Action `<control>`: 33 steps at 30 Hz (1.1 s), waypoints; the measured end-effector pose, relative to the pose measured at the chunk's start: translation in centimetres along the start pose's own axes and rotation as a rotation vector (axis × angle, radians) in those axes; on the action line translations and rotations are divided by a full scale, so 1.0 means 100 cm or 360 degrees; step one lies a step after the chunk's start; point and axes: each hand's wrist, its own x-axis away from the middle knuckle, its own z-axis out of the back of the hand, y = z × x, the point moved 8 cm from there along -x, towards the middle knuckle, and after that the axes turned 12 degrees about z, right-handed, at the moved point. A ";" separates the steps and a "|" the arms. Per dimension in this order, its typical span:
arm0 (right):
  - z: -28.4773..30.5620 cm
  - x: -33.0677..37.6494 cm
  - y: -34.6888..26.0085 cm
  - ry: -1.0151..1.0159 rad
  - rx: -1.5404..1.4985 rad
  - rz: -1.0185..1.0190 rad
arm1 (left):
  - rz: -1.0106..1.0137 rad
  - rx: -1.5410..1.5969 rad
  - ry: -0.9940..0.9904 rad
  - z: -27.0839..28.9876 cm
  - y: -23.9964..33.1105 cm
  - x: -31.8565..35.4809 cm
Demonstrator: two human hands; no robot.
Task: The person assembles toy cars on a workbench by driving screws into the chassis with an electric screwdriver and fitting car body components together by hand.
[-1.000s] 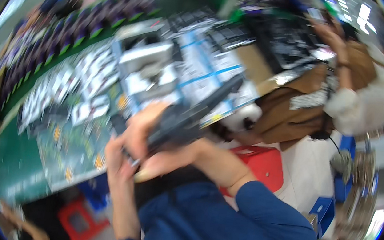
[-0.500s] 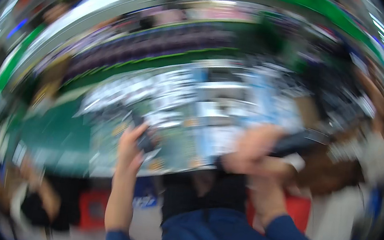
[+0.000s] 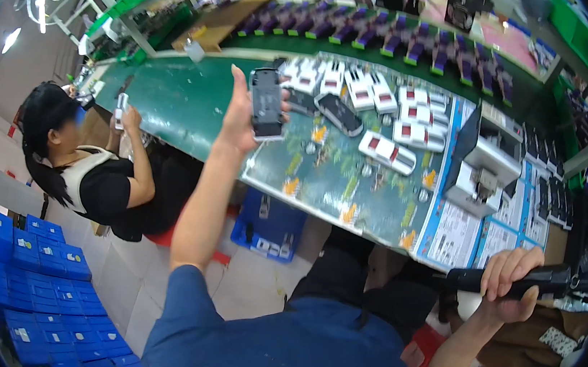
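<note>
My left hand [image 3: 238,123] is raised over the table's near edge. Its fingers wrap round a toy car [image 3: 268,101] whose black underside faces up. At the right, my right hand [image 3: 512,275] grips a black electric screwdriver [image 3: 550,281], held level with its narrow end to the left. White toy cars [image 3: 387,153] with dark red windows lie in a cluster on the patterned mat [image 3: 322,187], several of them side by side. Two black car bases lie among them, one of them a dark grey piece [image 3: 339,114] close to my left hand.
A grey metal fixture [image 3: 482,187] stands at the right on blue-and-white printed sheets [image 3: 453,238]. Black parts [image 3: 554,202] lie beyond it. A row of purple pieces [image 3: 394,37] lines the back shelf. A co-worker [image 3: 106,180] sits at the left, near stacked blue boxes [image 3: 67,295].
The view has swung and sharpened from blur. My left hand, with the toy car, is higher and farther over the table. My right hand with the screwdriver is farther right, apart from the left.
</note>
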 end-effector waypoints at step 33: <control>0.041 0.029 -0.008 0.0271 0.0151 -0.0135 | -0.0853 -0.2250 0.0873 0.026 0.071 -0.035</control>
